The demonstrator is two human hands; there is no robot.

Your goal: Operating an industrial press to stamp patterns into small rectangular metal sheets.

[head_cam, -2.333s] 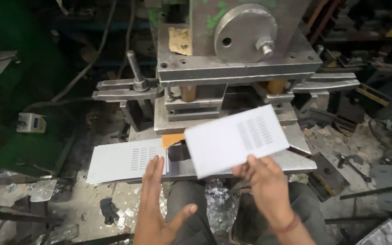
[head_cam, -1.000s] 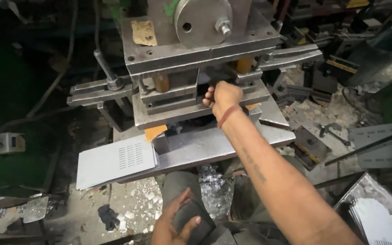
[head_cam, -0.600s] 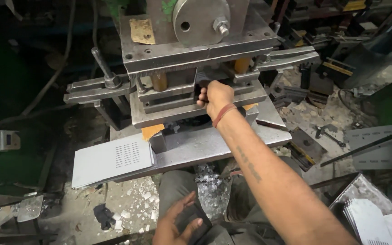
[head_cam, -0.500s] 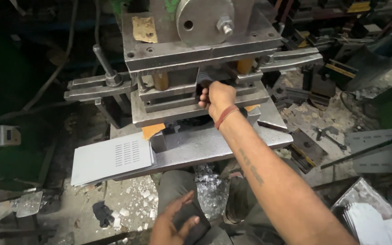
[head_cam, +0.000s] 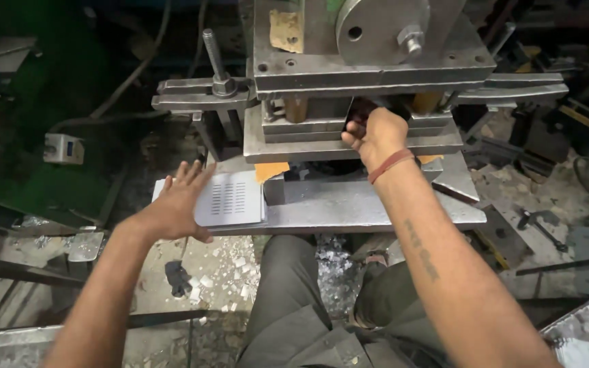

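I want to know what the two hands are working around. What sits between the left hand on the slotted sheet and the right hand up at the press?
In the head view, between the left hand on the slotted sheet and the right hand lie an orange tab and the press's grey steel plates.

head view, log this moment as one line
left hand: flat on slotted metal sheet | right hand: reaching into press, what it touches hidden | sheet on press bed
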